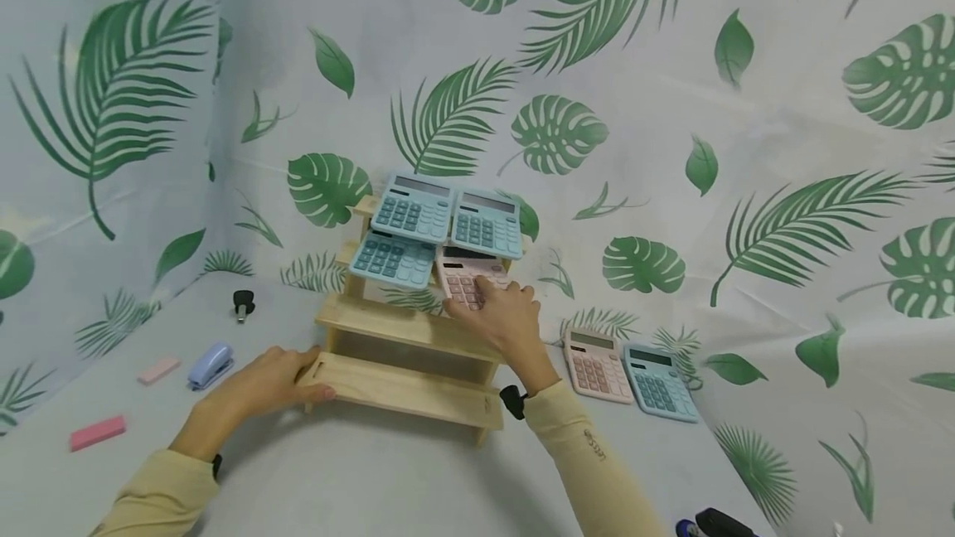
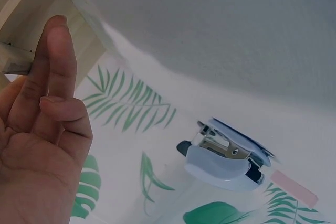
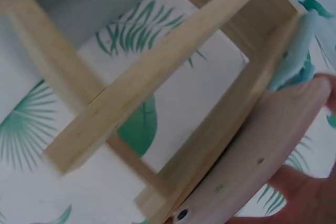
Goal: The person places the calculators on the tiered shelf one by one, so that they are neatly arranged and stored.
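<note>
A tiered wooden stand [image 1: 403, 389] sits on the table. My left hand [image 1: 266, 384] grips the left end of its lowest tier; in the left wrist view the fingers [image 2: 62, 59] lie against the wood. My right hand [image 1: 507, 320] holds a pink calculator [image 1: 461, 284] at the stand's right side, below the upper row. In the right wrist view, the back of this pink calculator [image 3: 257, 156] leans along a wooden ledge, with fingers around its edge. Two blue calculators, the left [image 1: 413, 207] and the right [image 1: 487, 224], rest on top. Another blue calculator [image 1: 393, 258] stands below them.
Right of the stand lie a pink calculator [image 1: 597, 365] and a blue calculator [image 1: 660, 382]. To the left are a lavender stapler [image 1: 211, 365], a pale pink block [image 1: 158, 370], a brighter pink block [image 1: 98, 432] and a black USB stick [image 1: 243, 303]. Leaf-patterned sheets hang behind.
</note>
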